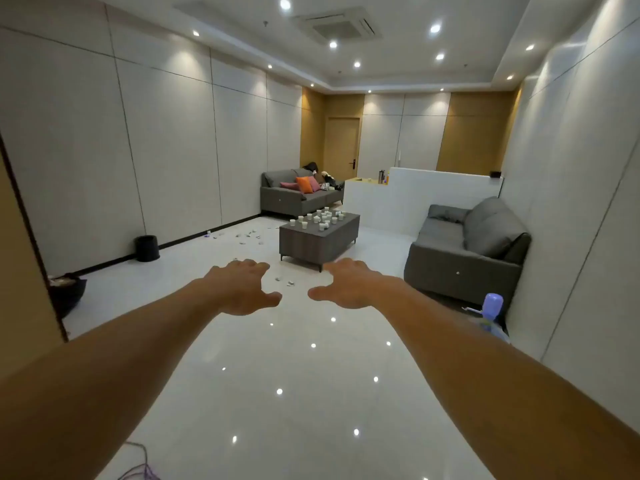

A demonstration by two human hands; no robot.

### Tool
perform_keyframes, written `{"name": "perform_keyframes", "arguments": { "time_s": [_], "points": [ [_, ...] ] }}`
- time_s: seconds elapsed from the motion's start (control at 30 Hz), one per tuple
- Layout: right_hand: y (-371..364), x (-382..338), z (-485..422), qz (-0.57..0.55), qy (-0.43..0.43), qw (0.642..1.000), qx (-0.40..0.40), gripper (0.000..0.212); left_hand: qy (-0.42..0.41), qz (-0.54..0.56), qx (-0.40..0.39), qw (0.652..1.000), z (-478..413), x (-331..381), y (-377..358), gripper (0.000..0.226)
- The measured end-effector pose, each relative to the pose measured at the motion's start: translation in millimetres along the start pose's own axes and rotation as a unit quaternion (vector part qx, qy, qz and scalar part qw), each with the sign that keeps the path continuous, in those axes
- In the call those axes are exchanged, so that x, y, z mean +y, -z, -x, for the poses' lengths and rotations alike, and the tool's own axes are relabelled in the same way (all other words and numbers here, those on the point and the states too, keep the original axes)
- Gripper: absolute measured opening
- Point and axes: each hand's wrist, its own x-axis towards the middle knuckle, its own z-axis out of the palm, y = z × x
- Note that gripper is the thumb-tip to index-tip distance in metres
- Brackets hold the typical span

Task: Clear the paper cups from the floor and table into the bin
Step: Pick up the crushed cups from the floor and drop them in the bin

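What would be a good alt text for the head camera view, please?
Two empty, open hands, left hand and right hand, stretch forward over a glossy white floor. Ahead, paper cups cover a low table, crushed cups litter the floor, and a black bin stands by the left wall.

1. We count many small white paper cups (320,218) standing upright, crowded on the low dark coffee table (318,242)
2. More cups (250,235) lie crushed and scattered on the glossy white floor (277,358) left of it
3. We see the black bin (147,248) upright against the left wall
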Motion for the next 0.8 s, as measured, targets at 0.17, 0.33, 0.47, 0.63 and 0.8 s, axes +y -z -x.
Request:
{"name": "perform_keyframes", "arguments": {
  "time_s": [0.17, 0.33, 0.47, 0.63, 0.8],
  "points": [
    [-2.1, 38.4, -81.8, -0.001, -0.006, 1.0, -0.007, 0.082, 0.002, -0.001, -0.01, 1.0, -81.1, 3.6, -13.2, 0.082],
    [8.3, 83.3, -185.1, -0.002, 0.015, 1.0, -0.008, 0.084, 0.026, -0.014, -0.008, 1.0, -178.8, 6.6, -8.1, 0.081],
    [25.8, 112.7, -265.1, 0.005, 0.029, 1.0, 0.001, 0.084, 0.053, 0.008, 0.01, 0.999, -251.9, 6.1, -0.2, 0.081],
    [29.4, 125.4, -354.9, 0.005, 0.057, 0.998, -0.012, 0.088, 0.08, 0.011, -0.006, 0.997, -327.0, -12.3, -4.7, 0.08],
    [24.0, 123.2, -449.4, 0.011, 0.071, 0.997, -0.013, 0.087, 0.083, 0.002, -0.008, 0.997, -415.3, -42.6, -19.8, 0.079]
  ]
}}
